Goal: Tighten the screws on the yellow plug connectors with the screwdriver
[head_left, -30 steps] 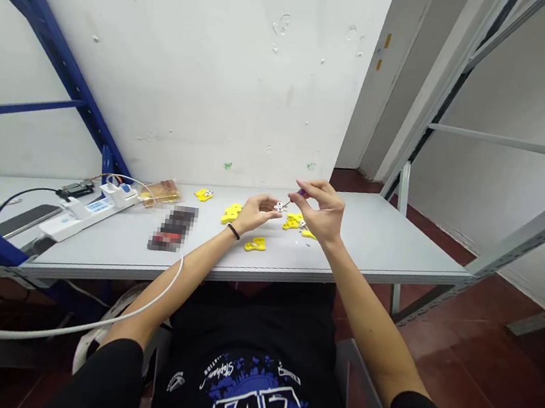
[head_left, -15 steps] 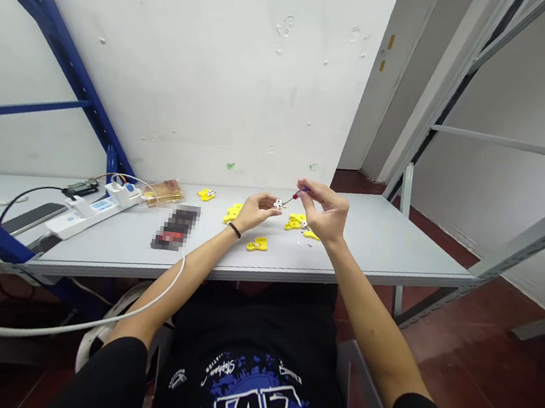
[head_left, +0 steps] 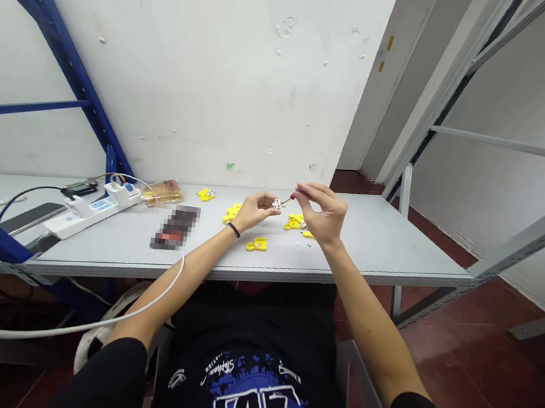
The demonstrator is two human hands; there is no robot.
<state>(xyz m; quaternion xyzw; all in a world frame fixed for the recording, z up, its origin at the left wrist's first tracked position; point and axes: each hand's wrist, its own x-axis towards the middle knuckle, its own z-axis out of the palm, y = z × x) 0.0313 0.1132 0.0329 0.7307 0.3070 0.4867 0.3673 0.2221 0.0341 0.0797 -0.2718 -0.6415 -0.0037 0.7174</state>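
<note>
My left hand (head_left: 255,211) pinches a small white part with dark spots (head_left: 277,204) just above the table. My right hand (head_left: 324,211) is closed around the handle of a screwdriver (head_left: 292,197), whose thin shaft points left and down at the white part. Whether the tip touches it I cannot tell. Below the hands lies a yellow plastic shell (head_left: 257,244). More yellow pieces (head_left: 294,222) lie beneath my right hand, with tiny loose bits (head_left: 310,245) beside them. Another yellow piece (head_left: 232,212) sits partly behind my left hand.
Farther back lies a yellow piece with a light part (head_left: 206,194). To the left are a clear amber bag (head_left: 162,192), a white power strip (head_left: 97,209), a dark phone-like slab (head_left: 32,217) and a blurred-out object (head_left: 175,227). A white cable (head_left: 162,293) crosses my left forearm.
My right hand has shifted very slightly left, and the screwdriver's angle has changed a little. The left hand and the white part stay almost in place.
</note>
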